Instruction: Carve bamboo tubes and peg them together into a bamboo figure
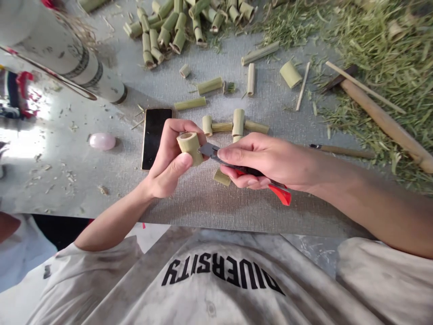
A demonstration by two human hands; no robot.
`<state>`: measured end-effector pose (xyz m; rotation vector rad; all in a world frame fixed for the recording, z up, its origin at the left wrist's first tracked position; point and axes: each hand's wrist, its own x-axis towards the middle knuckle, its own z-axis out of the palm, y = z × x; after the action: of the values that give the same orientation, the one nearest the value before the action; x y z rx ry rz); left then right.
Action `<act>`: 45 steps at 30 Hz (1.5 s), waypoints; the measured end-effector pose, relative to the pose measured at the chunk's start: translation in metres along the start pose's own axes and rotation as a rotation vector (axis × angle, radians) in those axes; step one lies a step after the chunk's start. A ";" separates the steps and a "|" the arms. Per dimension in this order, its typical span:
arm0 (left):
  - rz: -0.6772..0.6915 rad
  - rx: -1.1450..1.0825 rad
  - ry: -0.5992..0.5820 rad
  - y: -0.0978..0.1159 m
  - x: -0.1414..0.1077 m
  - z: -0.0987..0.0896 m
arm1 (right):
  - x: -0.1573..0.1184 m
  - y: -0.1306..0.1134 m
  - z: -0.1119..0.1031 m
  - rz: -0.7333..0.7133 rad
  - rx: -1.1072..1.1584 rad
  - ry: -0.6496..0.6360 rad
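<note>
My left hand (169,158) is closed round a short hollow bamboo piece (189,146), its open end tilted up and the thumb pressing its side. In my right hand (255,158) is a utility knife (211,150) with a grey metal head and a black and red handle. The knife's tip touches the right side of the bamboo piece, and the exact contact is partly hidden. Just beyond my hands lie joined bamboo pieces (238,122) on the grey table (189,207). Below the knife lies another short bamboo piece (221,177).
A black phone (156,135) lies left of my left hand, with a pink oval stone (102,141) farther left. A tall white cylinder (77,58) stands at upper left. Cut bamboo (165,31) is heaped at the back; a hammer (385,115) and green shavings (379,54) lie right.
</note>
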<state>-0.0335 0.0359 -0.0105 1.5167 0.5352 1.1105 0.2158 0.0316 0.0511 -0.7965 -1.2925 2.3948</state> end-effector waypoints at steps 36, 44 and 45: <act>-0.003 -0.124 0.123 -0.001 0.003 0.011 | -0.010 -0.009 0.007 -0.147 -0.540 0.368; 0.194 0.175 0.020 -0.017 0.001 -0.005 | -0.011 -0.011 0.023 -0.187 -0.927 0.546; 0.223 0.220 0.014 -0.019 0.000 -0.009 | -0.010 -0.010 0.023 -0.169 -0.940 0.566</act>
<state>-0.0367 0.0457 -0.0287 1.7950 0.5201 1.2653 0.2105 0.0166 0.0731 -1.3805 -2.0663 1.1826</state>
